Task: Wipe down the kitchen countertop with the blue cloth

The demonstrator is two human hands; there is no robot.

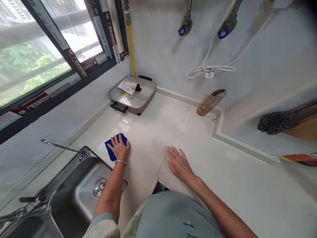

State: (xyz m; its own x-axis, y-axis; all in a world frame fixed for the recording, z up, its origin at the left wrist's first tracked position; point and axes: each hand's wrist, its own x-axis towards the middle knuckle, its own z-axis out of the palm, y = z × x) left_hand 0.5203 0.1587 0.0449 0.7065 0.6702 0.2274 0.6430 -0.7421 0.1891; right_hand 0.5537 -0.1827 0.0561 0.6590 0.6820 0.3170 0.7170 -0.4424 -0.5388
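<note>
On the pale countertop, a dark blue cloth lies to the right of the sink's faucet base. My left hand presses down on the cloth, palm down with its fingers spread over it. A bracelet circles that wrist. Farther right, my right hand is held palm down at the counter seam, fingers stretched out and a little blurred. Nothing shows in it; whether it touches the surface I cannot tell.
A lidded electric pan stands in the back corner. To the left is a steel sink with a faucet. Against the back wall leans a brownish bottle. A steel scrubber and cable are on the right.
</note>
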